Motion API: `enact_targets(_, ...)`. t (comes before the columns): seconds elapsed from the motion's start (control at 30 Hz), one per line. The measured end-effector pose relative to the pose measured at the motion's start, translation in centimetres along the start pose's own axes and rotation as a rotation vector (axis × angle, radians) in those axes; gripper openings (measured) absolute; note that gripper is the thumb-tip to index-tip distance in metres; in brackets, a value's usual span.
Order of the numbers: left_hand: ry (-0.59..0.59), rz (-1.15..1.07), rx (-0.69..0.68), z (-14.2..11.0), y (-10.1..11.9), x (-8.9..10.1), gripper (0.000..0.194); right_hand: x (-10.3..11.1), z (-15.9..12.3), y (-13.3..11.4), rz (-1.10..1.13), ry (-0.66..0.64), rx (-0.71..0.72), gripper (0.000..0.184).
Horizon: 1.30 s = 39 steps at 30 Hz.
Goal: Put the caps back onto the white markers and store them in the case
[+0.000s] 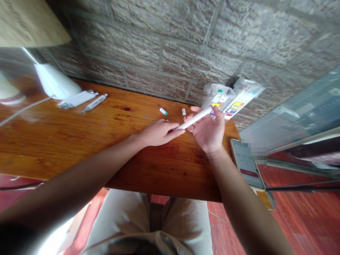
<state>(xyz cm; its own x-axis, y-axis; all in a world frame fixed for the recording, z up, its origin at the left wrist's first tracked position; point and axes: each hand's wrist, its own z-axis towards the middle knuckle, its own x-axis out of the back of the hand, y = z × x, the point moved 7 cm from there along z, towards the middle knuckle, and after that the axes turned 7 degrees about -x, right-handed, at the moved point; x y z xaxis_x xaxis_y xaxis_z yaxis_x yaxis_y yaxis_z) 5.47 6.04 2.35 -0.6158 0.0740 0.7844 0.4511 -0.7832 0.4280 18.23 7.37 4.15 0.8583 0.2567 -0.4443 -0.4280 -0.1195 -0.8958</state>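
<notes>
My left hand (160, 132) is closed around the lower end of a white marker (195, 118), gripping it between thumb and fingers. The marker slants up to the right and ends in a purplish tip beside my right thumb. Palm up beneath it, my right hand (208, 132) has its fingers spread; whether they touch the barrel is hard to see. Beyond my hands, a white cap with a teal end (163, 111) and another white cap (183, 111) lie on the wooden table (124, 120). Something small near the second cap is partly hidden by my right fingers.
Several grey-white markers (78, 100) and a single marker (95, 103) lie at the left by a lamp base (54, 81). Clear plastic marker cases (240, 97) stand at the back right against the stone wall (180, 53). A phone (247, 164) rests on the right edge.
</notes>
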Motion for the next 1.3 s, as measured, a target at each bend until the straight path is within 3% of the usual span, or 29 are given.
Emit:
enact_targets(0.37,0.040,-0.005,0.001,0.1,0.1,0.3,0.042,0.6,0.0,-0.3,0.066,0.016,0.026,0.049)
enact_targets(0.7,0.058,-0.001,-0.036,0.0,0.4,0.4,0.040,-0.3,-0.3,0.0,0.150,-0.049,-0.026,0.065)
enact_targets(0.97,0.032,-0.003,-0.086,0.0,0.6,-0.3,0.042,-0.7,-0.3,0.7,0.160,-0.027,-0.037,0.073)
enact_targets(1.3,-0.034,-0.046,-0.138,0.1,1.3,-0.8,0.042,-0.5,-0.6,0.9,0.213,-0.068,-0.087,0.062)
